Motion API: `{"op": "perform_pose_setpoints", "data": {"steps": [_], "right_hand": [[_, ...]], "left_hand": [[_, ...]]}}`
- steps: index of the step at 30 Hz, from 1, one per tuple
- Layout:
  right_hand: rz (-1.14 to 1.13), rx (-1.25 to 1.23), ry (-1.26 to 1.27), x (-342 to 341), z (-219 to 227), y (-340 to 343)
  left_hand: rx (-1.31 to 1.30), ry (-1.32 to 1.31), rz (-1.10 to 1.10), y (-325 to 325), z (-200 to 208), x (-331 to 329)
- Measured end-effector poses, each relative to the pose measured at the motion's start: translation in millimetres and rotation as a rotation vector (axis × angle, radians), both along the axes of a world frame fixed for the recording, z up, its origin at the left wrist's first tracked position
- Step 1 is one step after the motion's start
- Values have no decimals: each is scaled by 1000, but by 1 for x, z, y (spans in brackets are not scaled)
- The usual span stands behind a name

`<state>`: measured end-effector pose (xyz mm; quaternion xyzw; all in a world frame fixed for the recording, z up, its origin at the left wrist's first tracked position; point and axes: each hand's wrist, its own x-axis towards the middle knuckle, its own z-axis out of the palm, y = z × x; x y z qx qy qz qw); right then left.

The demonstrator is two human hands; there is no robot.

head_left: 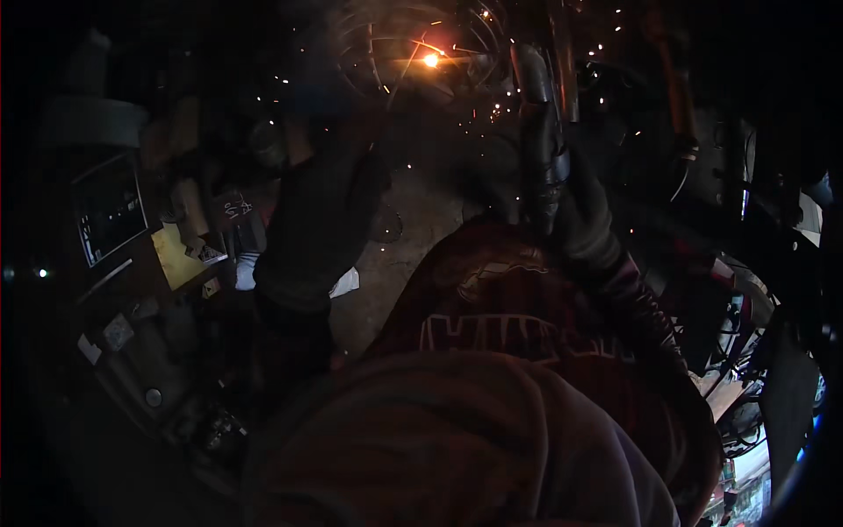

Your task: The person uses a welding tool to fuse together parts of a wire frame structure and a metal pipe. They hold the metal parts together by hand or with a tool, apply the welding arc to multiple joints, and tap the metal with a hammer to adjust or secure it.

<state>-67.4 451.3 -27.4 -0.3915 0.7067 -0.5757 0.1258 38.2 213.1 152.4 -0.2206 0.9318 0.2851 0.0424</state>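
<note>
A bright orange-white glowing spot (430, 60) burns at the top centre, with sparks scattered around it. It lies among the curved thin rods of a round metal frame (373, 53). My left hand (334, 198), in a dark glove, reaches up toward the frame from the left; its fingers are lost in shadow. My right hand (587, 215), gloved in grey, is closed around the lower part of a dark tubular handle (539, 132). The tube stands upright in view, with a shiny band partway along it, and its upper end is right of the glow.
On the left are a framed dark panel (110, 208), a yellow sheet (180, 255) and a pale round container (92, 121). A brownish hanging rod (676, 83) is at upper right. Tangled cables (746, 378) lie lower right. My dark red clothing (492, 290) fills the lower middle.
</note>
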Motion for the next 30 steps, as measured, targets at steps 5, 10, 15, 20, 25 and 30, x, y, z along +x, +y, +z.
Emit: {"op": "perform_pose_setpoints", "data": {"steps": [5, 10, 15, 20, 25, 30], "right_hand": [[38, 48, 62, 2, -14, -2], [90, 16, 205, 0, -22, 4], [104, 69, 227, 2, -23, 5], [117, 72, 91, 1, -16, 4], [31, -5, -246, 2, -5, -6], [24, -29, -511, 8, -12, -15]], "left_hand": [[86, -93, 74, 2, 4, -5], [49, -57, 21, 1, 2, -2], [54, -44, 33, 2, -2, 2], [11, -17, -23, -2, -3, 2], [493, 34, 261, -2, 0, 7], [13, 96, -75, -14, -14, 21]]}}
